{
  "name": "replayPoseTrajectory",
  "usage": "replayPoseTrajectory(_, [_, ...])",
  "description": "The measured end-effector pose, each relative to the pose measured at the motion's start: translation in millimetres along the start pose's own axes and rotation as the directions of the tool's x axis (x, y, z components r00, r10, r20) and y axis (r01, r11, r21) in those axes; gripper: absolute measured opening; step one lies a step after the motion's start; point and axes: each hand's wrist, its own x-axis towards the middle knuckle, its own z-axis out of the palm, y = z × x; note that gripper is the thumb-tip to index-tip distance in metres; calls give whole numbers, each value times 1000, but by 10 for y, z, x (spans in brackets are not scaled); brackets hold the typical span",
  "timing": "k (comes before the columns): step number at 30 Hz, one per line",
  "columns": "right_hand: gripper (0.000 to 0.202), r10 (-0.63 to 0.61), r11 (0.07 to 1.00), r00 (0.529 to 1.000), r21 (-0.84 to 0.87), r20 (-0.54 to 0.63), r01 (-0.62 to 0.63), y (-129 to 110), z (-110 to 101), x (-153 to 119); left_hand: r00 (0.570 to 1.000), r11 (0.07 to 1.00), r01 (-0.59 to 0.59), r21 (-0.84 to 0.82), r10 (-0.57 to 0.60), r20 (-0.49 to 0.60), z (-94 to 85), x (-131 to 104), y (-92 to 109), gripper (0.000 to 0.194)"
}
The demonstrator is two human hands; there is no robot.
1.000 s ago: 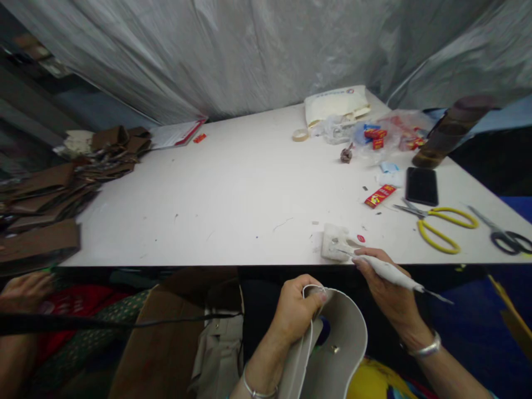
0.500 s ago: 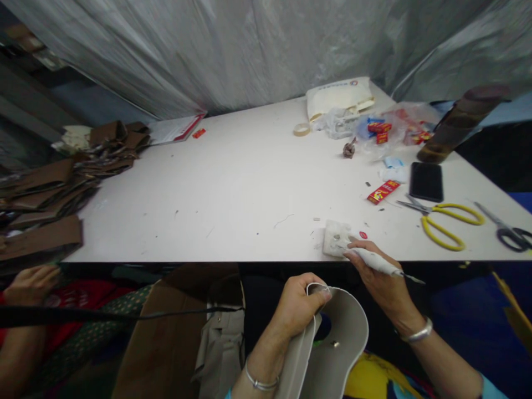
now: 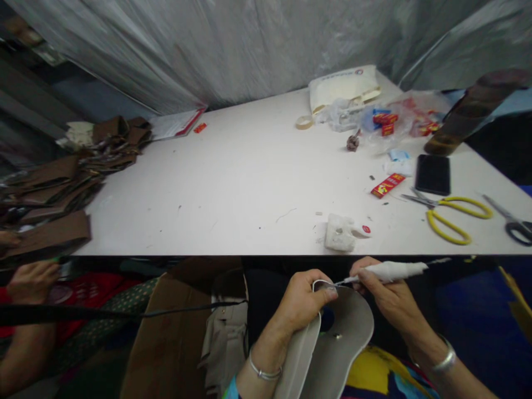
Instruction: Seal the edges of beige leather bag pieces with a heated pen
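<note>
My left hand grips the upper edge of a grey, leather-like piece, thumb inside its folded rim. The piece curves open to the right and has a small metal stud on its inner face. My right hand holds a slim tool with a white-wrapped handle and a thin tip. That tip points left and meets the rim beside my left thumb; whether it touches is too small to tell. On the table's front edge lies a stained white pad.
Yellow-handled scissors, black-handled scissors, a phone and a dark bottle lie or stand at right. Brown folded pieces pile up at left. Below is a cardboard box with grey pieces. A co-worker's hand is far left.
My right hand has moved from the white pad, down off the table edge, bringing the tool's tip to the grey piece's rim. My left hand keeps its hold.
</note>
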Motion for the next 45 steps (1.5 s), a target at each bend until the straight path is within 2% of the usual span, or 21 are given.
replayPoseTrajectory(8, [40, 44, 994, 997, -99, 56, -38, -9, -19, -4, 1000, 999, -26, 28, 26, 3, 30, -3, -39, 11])
replayPoseTrajectory(17, [35, -8, 974, 985, -224, 173, 47, -107, -24, 20, 1000, 1000, -15, -13, 14, -23, 104, 16, -96, 5])
replayPoseTrajectory(19, [35, -15, 979, 993, -199, 120, 39, -76, 11, -22, 999, 999, -17, -34, 16, -35, 111, 25, -98, 6])
replayPoseTrajectory(21, [36, -17, 985, 1000, -169, 19, 20, -33, 57, -79, 999, 998, -17, -63, 14, -44, 109, 35, -94, 6])
replayPoseTrajectory(25, [39, -14, 995, 992, -104, -124, 1, -3, 123, -140, 998, 993, -11, -114, 4, -60, 85, 54, -99, 8])
replayPoseTrajectory(28, [40, -79, 996, 963, -70, -257, 63, -32, 98, -76, 996, 986, 7, -165, -22, -86, 60, 63, -110, 12])
replayPoseTrajectory(31, [33, -175, 980, 929, -146, -328, 133, -40, 5, 67, 994, 976, 4, -218, -28, -109, 40, 59, -99, 15])
replayPoseTrajectory(36, [29, -344, 899, 900, -372, -266, 233, -14, -126, 300, 986, 945, 5, -326, -59, -157, -24, 43, -58, 21])
replayPoseTrajectory(42, [26, -398, 862, 901, -406, -176, 301, 30, -99, 408, 978, 949, -42, -312, -25, -209, -159, 47, -96, 23])
replayPoseTrajectory(45, [22, -463, 788, 882, -499, -93, 361, 31, -92, 427, 980, 941, -35, -335, -33, -194, -198, 56, -128, 25])
